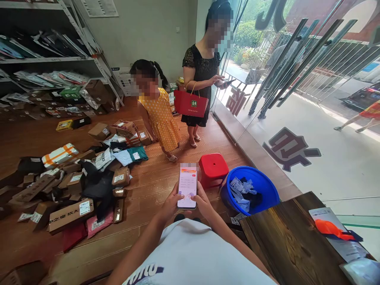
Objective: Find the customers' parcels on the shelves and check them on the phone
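Head view: one phone (187, 185), held portrait-wise before a white shirt (196, 253), near a red stool (213, 166). Left hand (171, 203) and right hand (204, 201): both grasping its lower sides, thumbs over its front. Step, apparently: typing. Next move likely calls for steady support, precise taps.

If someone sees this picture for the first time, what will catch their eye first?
Probably the pile of parcels, spread over the floor on the left. Next come the red stool and blue bin, just right of the phone that the left hand and right hand hold in the lower middle.
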`<action>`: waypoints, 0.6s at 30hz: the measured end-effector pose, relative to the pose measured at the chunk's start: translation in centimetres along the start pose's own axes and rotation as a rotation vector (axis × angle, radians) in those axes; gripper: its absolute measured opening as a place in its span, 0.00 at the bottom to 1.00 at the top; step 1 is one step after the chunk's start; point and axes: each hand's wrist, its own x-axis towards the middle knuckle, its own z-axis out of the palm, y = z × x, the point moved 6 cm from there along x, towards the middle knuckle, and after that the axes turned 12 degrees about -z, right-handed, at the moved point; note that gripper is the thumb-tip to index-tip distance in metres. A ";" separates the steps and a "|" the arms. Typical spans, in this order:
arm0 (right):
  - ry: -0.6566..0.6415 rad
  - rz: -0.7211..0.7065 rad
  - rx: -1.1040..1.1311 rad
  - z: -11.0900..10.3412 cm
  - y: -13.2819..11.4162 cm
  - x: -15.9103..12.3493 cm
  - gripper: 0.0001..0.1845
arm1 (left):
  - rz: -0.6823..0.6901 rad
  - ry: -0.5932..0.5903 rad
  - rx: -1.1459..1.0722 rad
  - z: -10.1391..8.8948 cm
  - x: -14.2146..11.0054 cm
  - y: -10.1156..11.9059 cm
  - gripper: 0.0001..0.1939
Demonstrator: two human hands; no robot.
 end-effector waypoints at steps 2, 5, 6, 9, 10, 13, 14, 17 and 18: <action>-0.005 -0.007 0.000 0.1 -0.1 0.0 0.30 | 0.023 -0.042 -0.033 0.1 -0.1 0.2 0.46; -0.021 -0.001 -0.009 0.3 -0.4 0.0 0.31 | 0.025 -0.056 -0.038 0.0 -0.3 0.4 0.48; -0.022 0.002 -0.011 0.4 -0.5 0.1 0.31 | 0.021 -0.049 -0.032 0.0 -0.3 0.4 0.48; -0.023 0.006 -0.005 0.6 -0.6 0.1 0.30 | 0.016 -0.012 -0.001 0.1 -0.2 0.4 0.45; -0.025 0.009 -0.003 0.6 -0.6 0.1 0.29 | 0.020 0.010 0.012 0.0 -0.2 0.4 0.43; -0.040 0.010 -0.026 0.7 -0.3 0.1 0.28 | 0.040 0.068 0.033 0.0 0.1 0.4 0.42; -0.045 0.000 -0.043 0.7 -0.3 0.1 0.29 | 0.052 0.067 0.024 0.0 0.1 0.5 0.42; -0.051 -0.038 -0.096 0.6 -0.4 0.2 0.32 | 0.075 0.003 -0.018 0.1 0.0 0.6 0.46; -0.046 -0.043 -0.097 0.6 -0.4 0.2 0.32 | 0.065 -0.020 -0.017 0.1 -0.1 0.5 0.49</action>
